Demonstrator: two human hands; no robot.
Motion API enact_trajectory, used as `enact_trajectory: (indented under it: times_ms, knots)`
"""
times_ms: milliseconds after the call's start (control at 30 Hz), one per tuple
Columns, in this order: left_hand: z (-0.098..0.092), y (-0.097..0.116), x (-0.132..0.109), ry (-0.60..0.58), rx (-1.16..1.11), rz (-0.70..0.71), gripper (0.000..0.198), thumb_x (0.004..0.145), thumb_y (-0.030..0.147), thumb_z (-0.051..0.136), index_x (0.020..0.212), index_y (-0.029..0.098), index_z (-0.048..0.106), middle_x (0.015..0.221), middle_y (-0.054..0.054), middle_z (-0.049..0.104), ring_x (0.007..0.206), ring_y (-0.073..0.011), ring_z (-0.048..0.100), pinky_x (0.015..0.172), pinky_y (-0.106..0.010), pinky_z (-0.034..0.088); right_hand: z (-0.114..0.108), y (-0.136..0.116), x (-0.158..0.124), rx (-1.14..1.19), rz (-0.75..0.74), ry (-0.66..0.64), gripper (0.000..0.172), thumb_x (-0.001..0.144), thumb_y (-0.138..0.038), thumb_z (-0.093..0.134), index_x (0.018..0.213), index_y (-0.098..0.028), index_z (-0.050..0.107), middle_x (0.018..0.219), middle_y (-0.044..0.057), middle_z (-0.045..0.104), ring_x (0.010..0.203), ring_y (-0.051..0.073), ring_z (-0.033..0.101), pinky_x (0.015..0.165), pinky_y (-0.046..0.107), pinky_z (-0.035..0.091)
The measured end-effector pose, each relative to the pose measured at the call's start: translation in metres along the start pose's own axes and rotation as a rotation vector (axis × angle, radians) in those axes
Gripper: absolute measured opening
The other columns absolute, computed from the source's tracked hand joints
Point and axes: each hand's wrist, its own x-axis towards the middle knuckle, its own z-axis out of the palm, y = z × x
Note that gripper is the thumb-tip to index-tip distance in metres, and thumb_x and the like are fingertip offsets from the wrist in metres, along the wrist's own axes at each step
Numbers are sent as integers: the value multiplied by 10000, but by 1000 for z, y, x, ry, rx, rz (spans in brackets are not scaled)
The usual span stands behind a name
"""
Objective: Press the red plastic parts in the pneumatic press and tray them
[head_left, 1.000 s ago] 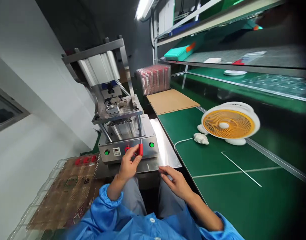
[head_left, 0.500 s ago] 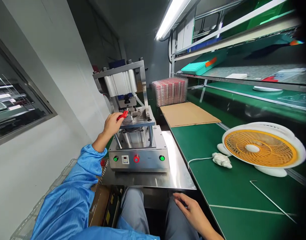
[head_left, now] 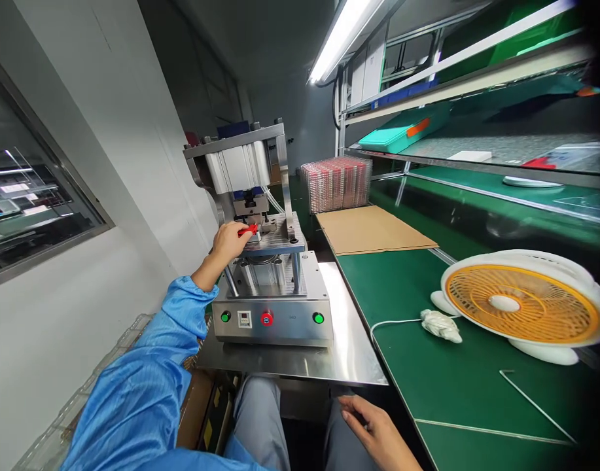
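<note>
My left hand [head_left: 229, 242] reaches to the benchtop press [head_left: 280, 335], its fingers closed round a small red plastic part [head_left: 249, 229]. That part is at the metal fixture [head_left: 269, 226] on the press's plate, under the raised white cylinder head [head_left: 238, 167]. My fingers cover some of the red part, so I cannot tell how it sits in the fixture. Low in the view, my right hand [head_left: 373, 425] hangs over my lap near the table edge, fingers loosely bent and apart, holding nothing.
Green and red buttons line the press front. To the right, the green bench [head_left: 392, 281] carries a cardboard sheet [head_left: 375, 229], stacked clear trays [head_left: 336, 185], an orange-and-white fan [head_left: 525, 301], a white bundle on a cord [head_left: 441, 325] and a hex key [head_left: 538, 405]. Shelves overhang it.
My left hand has moved forward and right, bringing the red part from in front of the fixture to it and tilting it flatter. My right hand stays over my lap.
</note>
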Motion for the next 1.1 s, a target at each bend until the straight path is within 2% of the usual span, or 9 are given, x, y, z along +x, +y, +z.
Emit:
enact_trajectory:
  times_ms: [100,233,433,500,600,733,833,967,1100]
  knots:
    - [3,0,8,46,-59,-57,267,808,358,636,985,205,764,1206,-100,669,1123,-258,591,1003,-412,469,-1,2,0,-10,-1,13,440,934,-581,496,1043,-235,746,1020,102,724,939,289,676,782,357,572]
    - [1,4,14,-71,-155,-158,279,783,345,657,1006,209,754,1058,-66,736,960,-238,644,894,-378,507,-1,8,1,-47,-9,31,447,934,-575,497,1042,-222,748,986,104,724,904,289,683,769,364,575]
    - [2,8,11,-54,-148,-139,327,805,371,643,1061,188,729,1092,-78,734,975,-237,648,899,-354,503,1,15,6,-56,-6,72,478,915,-617,521,983,-205,754,966,109,730,901,300,689,838,421,568]
    - [-1,6,8,2,-165,-141,376,802,398,654,1096,171,706,1115,-91,720,1012,-241,640,936,-367,497,4,19,8,-45,17,103,512,900,-649,528,996,-199,753,966,111,732,907,302,690,844,428,564]
    - [-11,0,-7,192,-220,-116,393,829,417,633,1116,152,674,1138,-100,695,1059,-227,622,971,-366,490,6,24,10,-25,66,138,564,888,-680,525,1028,-178,741,923,107,734,845,287,690,806,417,565]
    - [-4,-27,-64,455,-383,-114,337,912,385,520,1140,163,630,1176,-92,662,1103,-178,612,936,-306,514,2,22,25,-20,72,197,557,877,-672,554,1029,-167,732,912,103,731,868,285,684,828,412,546]
    - [34,-61,-131,524,-438,-264,338,922,383,507,1171,180,613,1208,-98,653,1138,-182,607,967,-318,508,-7,15,50,-18,81,295,575,852,-680,562,1043,-159,715,887,102,720,822,279,679,779,404,548]
    - [101,-105,-218,406,-445,-611,518,856,414,594,1301,155,546,1361,-172,573,1275,-255,539,1058,-391,467,-18,4,98,-54,82,499,597,831,-635,574,1177,-153,646,1057,144,695,958,297,661,771,395,545]
    - [137,-128,-264,152,-505,-747,642,846,505,577,1374,154,476,1443,-190,520,1358,-291,486,1158,-447,375,-18,-4,143,-101,31,570,687,801,-623,587,1308,-160,569,1245,175,624,1096,319,614,778,402,545]
